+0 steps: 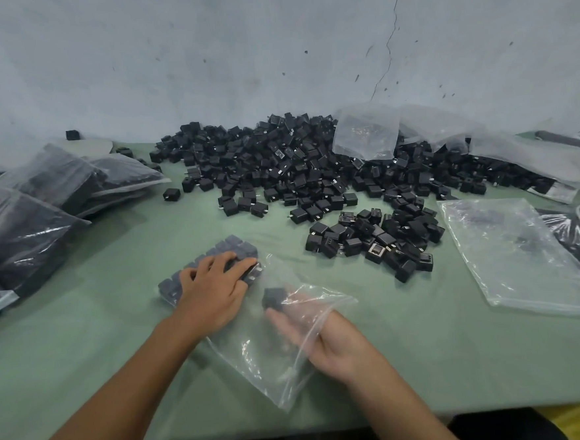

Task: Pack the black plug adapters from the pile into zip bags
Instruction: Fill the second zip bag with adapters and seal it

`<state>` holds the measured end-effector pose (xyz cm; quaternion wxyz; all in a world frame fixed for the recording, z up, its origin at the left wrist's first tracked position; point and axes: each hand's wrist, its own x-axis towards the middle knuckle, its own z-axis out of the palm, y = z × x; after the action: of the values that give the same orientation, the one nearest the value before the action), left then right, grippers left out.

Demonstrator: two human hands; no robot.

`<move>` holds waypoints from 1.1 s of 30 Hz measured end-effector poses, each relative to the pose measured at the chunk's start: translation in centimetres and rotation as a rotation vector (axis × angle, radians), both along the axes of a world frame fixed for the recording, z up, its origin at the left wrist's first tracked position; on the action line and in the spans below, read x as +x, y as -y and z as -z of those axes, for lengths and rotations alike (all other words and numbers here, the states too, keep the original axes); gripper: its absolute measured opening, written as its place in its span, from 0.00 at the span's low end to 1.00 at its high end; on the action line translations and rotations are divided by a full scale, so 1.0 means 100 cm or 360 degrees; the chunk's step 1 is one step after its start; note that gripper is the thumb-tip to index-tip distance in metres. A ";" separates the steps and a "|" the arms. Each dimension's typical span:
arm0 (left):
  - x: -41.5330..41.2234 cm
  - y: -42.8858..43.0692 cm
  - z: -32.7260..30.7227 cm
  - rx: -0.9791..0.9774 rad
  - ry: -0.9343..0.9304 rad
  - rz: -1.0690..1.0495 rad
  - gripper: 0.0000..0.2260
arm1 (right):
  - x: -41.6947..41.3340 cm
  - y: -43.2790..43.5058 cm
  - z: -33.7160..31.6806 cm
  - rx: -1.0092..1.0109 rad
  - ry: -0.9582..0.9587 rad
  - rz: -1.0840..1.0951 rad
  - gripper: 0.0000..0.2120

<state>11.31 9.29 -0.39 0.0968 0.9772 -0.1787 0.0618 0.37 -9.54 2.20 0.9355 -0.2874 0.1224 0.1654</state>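
The job is partly done, with much the larger share left, as far as this view shows. At the left of the frame lie several filled bags (39, 189), dark with packed adapters. The big pile (294, 161) across the upper centre is still large, and a smaller loose cluster (379, 237) sits right of centre. The bag in hand is the clear zip bag (257, 363) at lower centre on the green table cover (119, 352). Its far end already holds neat rows of adapters (239, 247), and the near half is empty plastic, so I judge it roughly half filled. The left hand (214, 287) rests on top of those rows with fingers spread and only lightly bent, pressing them in place rather than gripping anything. The right hand (324, 337) reaches into the mouth of the bag, its fingers straight and relaxed and somewhat blurred. A single adapter (273, 298) lies inside the bag just ahead of its fingertips, and I cannot tell whether they touch it. Empty bags wait at the right of the frame (510, 252), and another (365, 132) lies on the pile. What remains for this bag is filling the near rows and sealing it.
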 end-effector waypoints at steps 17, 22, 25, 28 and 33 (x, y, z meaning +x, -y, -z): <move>0.005 -0.002 0.006 0.0027 0.0024 0.0035 0.21 | 0.055 -0.031 0.055 -0.2238 0.0274 0.0564 0.10; 0.004 -0.002 0.005 0.0037 0.0039 0.0029 0.21 | 0.066 -0.032 0.059 -0.2112 0.0378 0.0605 0.08; 0.003 -0.001 0.004 0.0037 0.0030 0.0023 0.20 | 0.067 -0.031 0.064 -0.2193 0.0338 0.0671 0.08; 0.001 0.000 0.003 0.0028 0.0024 0.0023 0.20 | 0.066 -0.029 0.065 -0.2313 0.0299 0.0699 0.10; 0.002 0.000 0.003 0.0047 0.0020 0.0017 0.20 | 0.071 -0.031 0.065 -0.2180 0.0284 0.0752 0.08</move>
<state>11.47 9.31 -0.69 0.0816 0.9771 -0.1855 0.0648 7.45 -6.40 -4.26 0.5630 -0.7865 0.1804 -0.1787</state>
